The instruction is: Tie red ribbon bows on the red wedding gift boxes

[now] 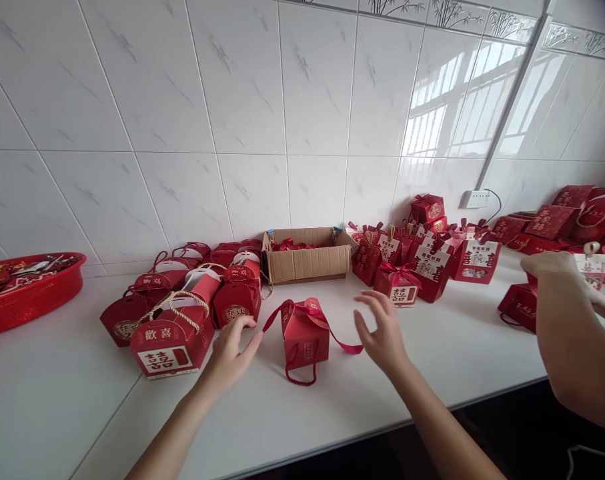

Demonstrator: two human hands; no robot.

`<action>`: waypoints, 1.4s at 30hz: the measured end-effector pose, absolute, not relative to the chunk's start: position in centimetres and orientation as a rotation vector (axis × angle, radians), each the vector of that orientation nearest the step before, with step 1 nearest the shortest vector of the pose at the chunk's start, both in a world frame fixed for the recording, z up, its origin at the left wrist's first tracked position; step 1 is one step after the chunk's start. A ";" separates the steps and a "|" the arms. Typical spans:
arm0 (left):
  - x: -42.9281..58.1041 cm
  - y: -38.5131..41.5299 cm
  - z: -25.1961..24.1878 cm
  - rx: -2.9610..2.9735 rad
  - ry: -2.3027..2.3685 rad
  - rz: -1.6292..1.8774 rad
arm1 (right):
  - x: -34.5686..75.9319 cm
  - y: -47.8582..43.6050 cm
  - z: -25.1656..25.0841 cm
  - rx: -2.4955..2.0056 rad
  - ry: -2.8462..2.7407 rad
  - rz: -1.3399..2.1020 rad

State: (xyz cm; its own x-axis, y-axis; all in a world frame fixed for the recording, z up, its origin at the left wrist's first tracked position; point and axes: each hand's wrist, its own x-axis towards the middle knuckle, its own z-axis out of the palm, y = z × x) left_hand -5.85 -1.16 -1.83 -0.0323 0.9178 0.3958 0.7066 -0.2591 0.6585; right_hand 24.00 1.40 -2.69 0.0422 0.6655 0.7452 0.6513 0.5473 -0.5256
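Observation:
A small red gift box (306, 340) stands upright on the white table in front of me, with a red cord handle hanging down its front. A red ribbon (312, 308) crosses its top, one loose tail reaching left and the other right. My left hand (232, 352) is left of the box with thumb and fingers apart, its thumb tip close by the left tail; whether they touch I cannot tell. To the right, my right hand (385, 337) hovers open, fingers spread, near the end of the right tail. Neither hand touches the box itself.
Red boxes with rope handles (167, 343) crowd the left. A cardboard box (307, 263) holding red ribbons stands at the wall. Several red gift bags (429, 267) are grouped right of it. A red basin (32, 293) sits far left; another person's arm (567, 333) works at right.

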 end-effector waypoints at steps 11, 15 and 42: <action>-1.9 1.9 -1.3 1.693 1.416 1.321 | 15.5 0.3 -1.4 -1.038 -2.240 -0.169; -2.1 1.9 -2.0 1.654 1.356 1.310 | 16.4 0.2 -1.5 -0.971 -2.100 -0.062; -1.9 1.7 -1.7 1.311 1.230 1.160 | 22.0 3.2 -2.9 -1.002 -1.646 1.536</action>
